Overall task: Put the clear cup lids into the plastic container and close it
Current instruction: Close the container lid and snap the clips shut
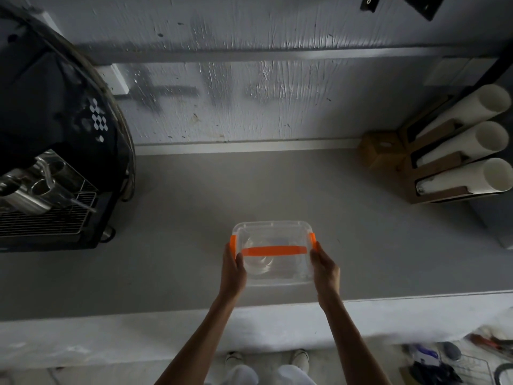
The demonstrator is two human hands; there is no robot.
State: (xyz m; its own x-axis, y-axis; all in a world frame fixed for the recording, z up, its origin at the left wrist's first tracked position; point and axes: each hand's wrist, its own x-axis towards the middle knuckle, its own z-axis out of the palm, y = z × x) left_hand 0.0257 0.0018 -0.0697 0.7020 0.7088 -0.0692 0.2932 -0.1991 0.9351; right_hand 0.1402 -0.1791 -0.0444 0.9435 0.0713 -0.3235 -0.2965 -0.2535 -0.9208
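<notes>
Plastic container (273,254), lid on, long axis 9-to-3; left hand (232,269) and right hand (325,269) fingers wrapped on its short ends, orange latches (232,243) toward 12.

A clear plastic container (273,252) with orange side latches and an orange handle across its lid is set flat on the grey counter. Clear cup lids (259,258) are faintly seen inside it.

Clear glossy plastic container (273,273) — matt grey counter (180,218), rough painted wall (249,79).
</notes>
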